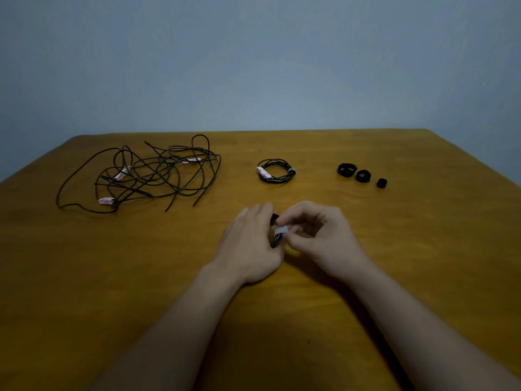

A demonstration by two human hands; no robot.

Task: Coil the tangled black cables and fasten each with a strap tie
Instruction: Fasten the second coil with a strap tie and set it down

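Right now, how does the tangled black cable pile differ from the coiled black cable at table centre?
The tangled black cable pile sprawls in loose loops; the coiled black cable is a compact ring. The pile shows three white-and-red tags, the coil one. The coil has a strap; the pile has none. Both lie untouched on the wooden table.

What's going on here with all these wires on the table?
A person is tidying black cables on a wooden table. Both hands, the left hand and the right hand, are closed around a small coiled cable, working at a pale band around it. One finished coil lies beyond them. A tangled pile of cables waits at the left, and three black strap ties sit at the right.
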